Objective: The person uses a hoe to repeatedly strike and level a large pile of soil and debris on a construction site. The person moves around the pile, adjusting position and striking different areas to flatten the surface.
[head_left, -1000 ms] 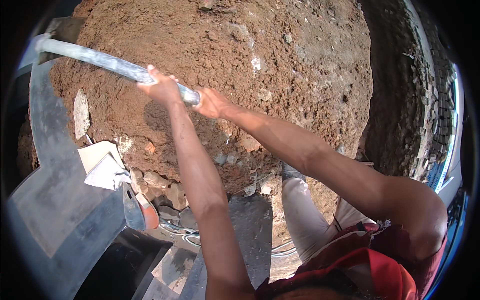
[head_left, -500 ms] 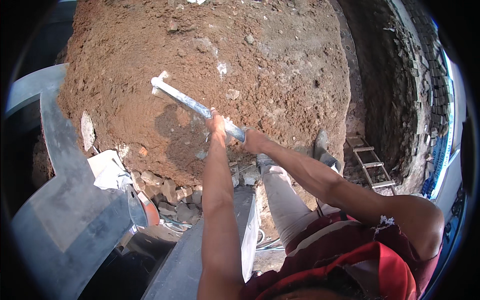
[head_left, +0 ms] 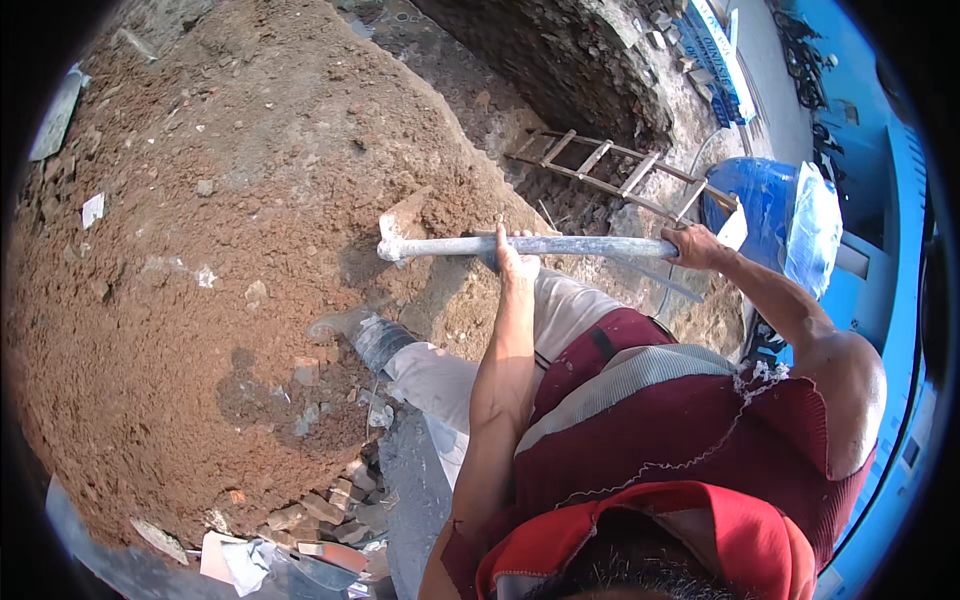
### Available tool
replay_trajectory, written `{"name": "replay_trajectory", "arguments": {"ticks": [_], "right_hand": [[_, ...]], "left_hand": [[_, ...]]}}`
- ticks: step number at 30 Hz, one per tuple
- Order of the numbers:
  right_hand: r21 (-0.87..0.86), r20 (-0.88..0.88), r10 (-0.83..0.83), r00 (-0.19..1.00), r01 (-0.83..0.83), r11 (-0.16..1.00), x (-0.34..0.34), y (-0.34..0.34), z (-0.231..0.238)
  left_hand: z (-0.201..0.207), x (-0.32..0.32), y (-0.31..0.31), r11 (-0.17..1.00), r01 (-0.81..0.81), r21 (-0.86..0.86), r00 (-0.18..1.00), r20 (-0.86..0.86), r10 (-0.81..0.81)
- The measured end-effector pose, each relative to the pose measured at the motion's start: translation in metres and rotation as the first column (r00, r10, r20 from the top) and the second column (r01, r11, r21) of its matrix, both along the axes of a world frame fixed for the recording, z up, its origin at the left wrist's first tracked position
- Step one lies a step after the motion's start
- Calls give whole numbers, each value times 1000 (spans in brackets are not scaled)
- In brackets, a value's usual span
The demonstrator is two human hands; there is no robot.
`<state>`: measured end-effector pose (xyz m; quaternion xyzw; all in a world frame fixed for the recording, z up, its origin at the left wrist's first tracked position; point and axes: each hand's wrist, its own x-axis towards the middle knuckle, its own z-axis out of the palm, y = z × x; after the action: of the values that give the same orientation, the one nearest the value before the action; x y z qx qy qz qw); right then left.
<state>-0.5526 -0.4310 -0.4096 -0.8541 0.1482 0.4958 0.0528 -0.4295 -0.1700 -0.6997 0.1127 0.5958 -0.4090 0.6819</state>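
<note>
Your left hand (head_left: 515, 262) is clamped around the middle of the hoe handle (head_left: 540, 245), fingers wrapped over the pale metal pipe. Your right hand (head_left: 695, 246) has its grip closed around the handle's far end, near the blue barrel (head_left: 765, 200). The handle lies almost level across the view, running from your right hand on the right to the hoe blade (head_left: 405, 215) on the left. The blade carries a load of reddish soil and sits just above the slope of the big soil mound (head_left: 200, 250), which fills the left half of the view.

Your left leg, in a light trouser, stretches toward the mound, with the boot (head_left: 375, 335) planted on the soil at its foot. Below the boot, broken stones (head_left: 330, 505) and scraps of white paper (head_left: 225, 560) lie along the mound's lower edge.

Behind the handle a wooden ladder (head_left: 610, 170) lies across the edge of a deep pit (head_left: 560, 60) with rough stone walls. A white sack (head_left: 815, 240) leans against the blue barrel on its right. You wear a dark red sleeveless shirt and a red cap, both at the bottom of the view.
</note>
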Motion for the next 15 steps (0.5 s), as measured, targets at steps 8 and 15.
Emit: {"name": "replay_trajectory", "arguments": {"ticks": [8, 15], "right_hand": [[145, 212, 143, 967, -176, 974, 65, 98, -72], [799, 307, -48, 950, -230, 556, 289, 466, -155]], "left_hand": [[68, 116, 150, 970, -197, 141, 966, 200, 167], [213, 315, 496, 495, -676, 546, 506, 832, -227]]}}
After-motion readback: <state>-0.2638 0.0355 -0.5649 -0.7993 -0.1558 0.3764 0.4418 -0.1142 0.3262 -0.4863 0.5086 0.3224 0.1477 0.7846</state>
